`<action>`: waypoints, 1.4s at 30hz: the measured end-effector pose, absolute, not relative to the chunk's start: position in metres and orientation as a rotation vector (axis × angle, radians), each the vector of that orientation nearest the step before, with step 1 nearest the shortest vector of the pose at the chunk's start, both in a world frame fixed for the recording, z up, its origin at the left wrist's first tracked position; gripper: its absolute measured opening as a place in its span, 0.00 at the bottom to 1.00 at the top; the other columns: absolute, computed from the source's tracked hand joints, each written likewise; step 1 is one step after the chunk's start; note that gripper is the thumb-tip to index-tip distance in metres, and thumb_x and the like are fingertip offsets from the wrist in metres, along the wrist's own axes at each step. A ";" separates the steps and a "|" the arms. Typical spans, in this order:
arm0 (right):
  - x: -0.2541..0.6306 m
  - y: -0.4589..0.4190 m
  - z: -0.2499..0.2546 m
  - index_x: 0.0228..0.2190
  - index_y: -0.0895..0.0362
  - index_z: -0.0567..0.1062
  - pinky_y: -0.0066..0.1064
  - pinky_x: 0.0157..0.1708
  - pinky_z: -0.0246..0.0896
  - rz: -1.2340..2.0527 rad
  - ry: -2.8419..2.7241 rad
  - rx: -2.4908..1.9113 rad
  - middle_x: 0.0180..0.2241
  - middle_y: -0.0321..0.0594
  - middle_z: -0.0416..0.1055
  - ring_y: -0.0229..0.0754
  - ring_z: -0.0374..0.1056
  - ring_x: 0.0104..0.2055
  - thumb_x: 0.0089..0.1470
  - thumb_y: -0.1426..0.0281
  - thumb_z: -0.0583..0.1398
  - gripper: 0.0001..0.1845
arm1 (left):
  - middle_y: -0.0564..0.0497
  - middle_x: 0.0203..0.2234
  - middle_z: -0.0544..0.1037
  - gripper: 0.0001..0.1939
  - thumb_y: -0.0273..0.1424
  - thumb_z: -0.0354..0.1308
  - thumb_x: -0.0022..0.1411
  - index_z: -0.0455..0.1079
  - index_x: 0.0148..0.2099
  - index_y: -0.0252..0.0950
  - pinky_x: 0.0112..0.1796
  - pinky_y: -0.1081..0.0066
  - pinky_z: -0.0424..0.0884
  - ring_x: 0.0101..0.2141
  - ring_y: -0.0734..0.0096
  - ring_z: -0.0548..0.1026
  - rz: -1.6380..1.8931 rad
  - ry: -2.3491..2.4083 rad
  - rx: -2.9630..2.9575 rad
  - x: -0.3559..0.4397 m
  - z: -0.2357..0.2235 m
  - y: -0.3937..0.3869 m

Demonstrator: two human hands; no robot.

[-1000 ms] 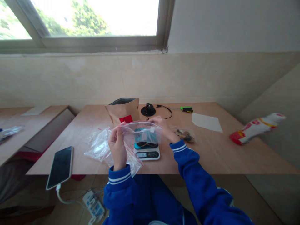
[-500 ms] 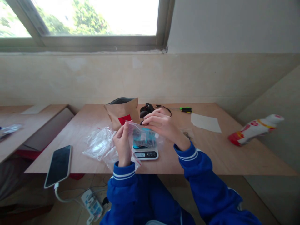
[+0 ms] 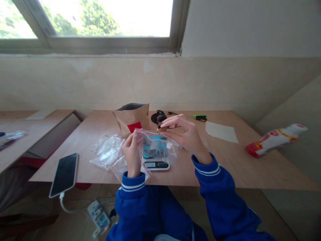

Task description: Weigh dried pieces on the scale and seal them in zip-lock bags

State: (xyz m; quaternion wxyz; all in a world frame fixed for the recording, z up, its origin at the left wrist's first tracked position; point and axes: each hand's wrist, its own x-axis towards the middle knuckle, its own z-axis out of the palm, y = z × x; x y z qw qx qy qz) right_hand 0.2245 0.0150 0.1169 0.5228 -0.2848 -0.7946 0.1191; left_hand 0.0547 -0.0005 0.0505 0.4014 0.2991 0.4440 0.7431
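Observation:
My left hand [image 3: 131, 154] is closed in a pinch on the upper left corner of a clear zip bag [image 3: 172, 152] with a pink-red strip. Between the fingertips of my right hand [image 3: 187, 134] is a small tan and black piece [image 3: 159, 130], just above the bag's top edge; its kind is not clear. The bag hangs over a white digital kitchen scale [image 3: 164, 166], whose blue-green top shows through the plastic. Whether anything lies inside the bag is hard to tell. More clear bags [image 3: 106, 152] are heaped left of my left hand.
Behind my hands stand a brown paper pouch [image 3: 122, 122] with a red label and a coiled black cable [image 3: 155, 117]. Screwdrivers [image 3: 200, 117], white paper [image 3: 220, 131] and a tilted bottle [image 3: 273, 140] are to the right. A plugged-in phone [image 3: 64, 174] overhangs the front-left edge.
My right hand has shifted slightly right, and the tan piece in its fingers has come into sight. The bag's mouth is drawn wider to the right. My left hand keeps its pinch.

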 end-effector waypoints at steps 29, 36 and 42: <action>0.219 0.014 0.092 0.39 0.55 0.75 0.39 0.47 0.64 0.112 -2.303 -0.812 0.39 0.40 0.76 0.45 0.67 0.43 0.60 0.73 0.57 0.08 | 0.51 0.29 0.79 0.13 0.41 0.64 0.53 0.76 0.33 0.35 0.36 0.73 0.74 0.33 0.72 0.77 1.759 0.971 0.767 0.060 0.053 -0.006; 0.215 0.017 0.088 0.41 0.56 0.75 0.35 0.46 0.65 0.434 -2.307 -0.767 0.40 0.41 0.76 0.42 0.69 0.44 0.62 0.71 0.55 0.09 | 0.51 0.28 0.79 0.14 0.41 0.64 0.54 0.74 0.34 0.34 0.34 0.74 0.74 0.32 0.72 0.78 1.737 0.939 0.740 0.060 0.054 -0.004; 0.229 0.022 0.082 0.36 0.56 0.76 0.46 0.56 0.55 0.265 -2.246 -0.824 0.48 0.46 0.70 0.49 0.63 0.54 0.57 0.60 0.61 0.12 | 0.51 0.30 0.80 0.15 0.42 0.64 0.54 0.72 0.35 0.35 0.36 0.72 0.74 0.33 0.71 0.79 1.841 0.947 0.666 0.054 0.053 0.002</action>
